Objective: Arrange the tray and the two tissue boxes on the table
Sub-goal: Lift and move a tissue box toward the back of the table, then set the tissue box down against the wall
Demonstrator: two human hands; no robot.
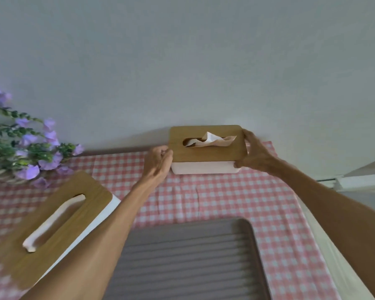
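Observation:
A white tissue box with a wooden lid [206, 151] stands at the table's far edge against the wall, a tissue poking out of its slot. My left hand [157, 162] grips its left end and my right hand [254, 153] grips its right end. A second tissue box with a wooden lid [52, 226] lies at an angle on the near left, partly behind my left forearm. A grey ribbed tray [188, 256] sits at the near middle between my arms.
A pink-and-white checked cloth [225, 198] covers the table. Purple flowers with green leaves [26, 148] stand at the far left. A plain wall [182, 61] runs right behind the table. The table's right edge [320, 230] drops off beside a white ledge.

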